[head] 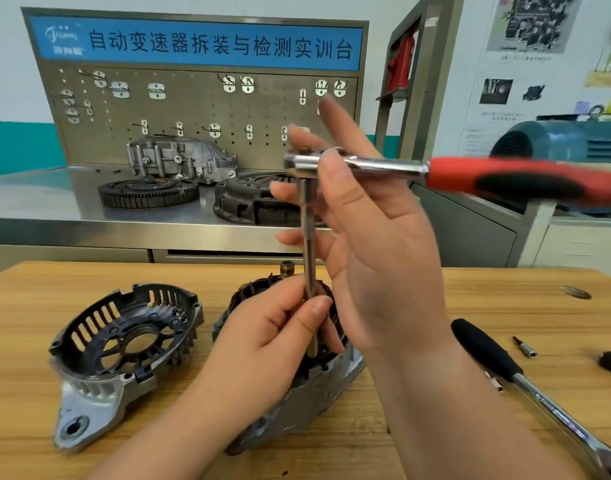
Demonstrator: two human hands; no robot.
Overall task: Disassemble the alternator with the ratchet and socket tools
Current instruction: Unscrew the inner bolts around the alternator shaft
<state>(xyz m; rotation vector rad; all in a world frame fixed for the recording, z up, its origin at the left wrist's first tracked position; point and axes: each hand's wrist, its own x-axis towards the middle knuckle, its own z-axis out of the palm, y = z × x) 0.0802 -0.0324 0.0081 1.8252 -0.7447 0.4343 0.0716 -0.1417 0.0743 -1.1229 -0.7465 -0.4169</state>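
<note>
Right grip point(366, 230) is up at the head of the red-handled ratchet point(383, 166), thumb curled across its neck, fingers behind it, index finger pointing up. The handle sticks out level to the right. A long extension bar point(309, 258) drops straight down from the head. The left grip point(280, 337) pinches its lower end between thumb and fingers, right over the alternator point(314, 396). That sits on the wooden desk point(505, 292) with its copper windings showing. Just left of it lies the separate end cover point(124, 341), open side up. Off to the right lie a second ratchet point(525, 379) with a black handle and a small bit point(524, 348).
</note>
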